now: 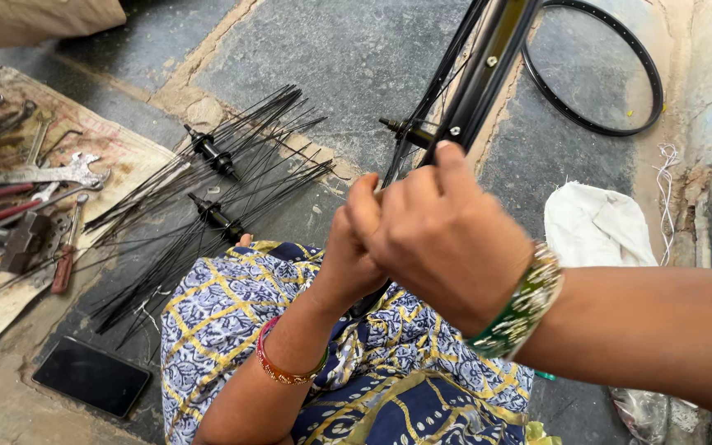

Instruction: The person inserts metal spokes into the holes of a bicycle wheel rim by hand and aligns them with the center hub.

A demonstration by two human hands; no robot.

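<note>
I look down and the biggest thing I see is the stone floor (348, 58), grey and cracked. Near me is my lap in a blue and yellow patterned cloth (224, 321). On the far right a bare black rim (595, 124) lies flat on the floor. A black wheel (488, 62) with thin spokes leans in from the far side, down toward my hands, and its hub (409, 130) sticks out to the left.

On the left lies a dirty mat (125, 152) with spanners and other tools (39, 175) on it. Between the mat and my lap are two black hubs with long loose spokes (232, 173), spread out like fans. A white cloth (599, 227) sits on the right, just beside my right arm. A dark flat phone (92, 377) lies near, on the left.

My right hand (447, 243) is in the middle, with a green bangle at the wrist. Its fingers are curled in together at the low end of the wheel, and the thumb points up. My left hand (352, 251) is right behind it and touches it, with a red bangle on the wrist. Its fingers are bent close too. I cannot tell what they pinch, since the right hand hides it.
</note>
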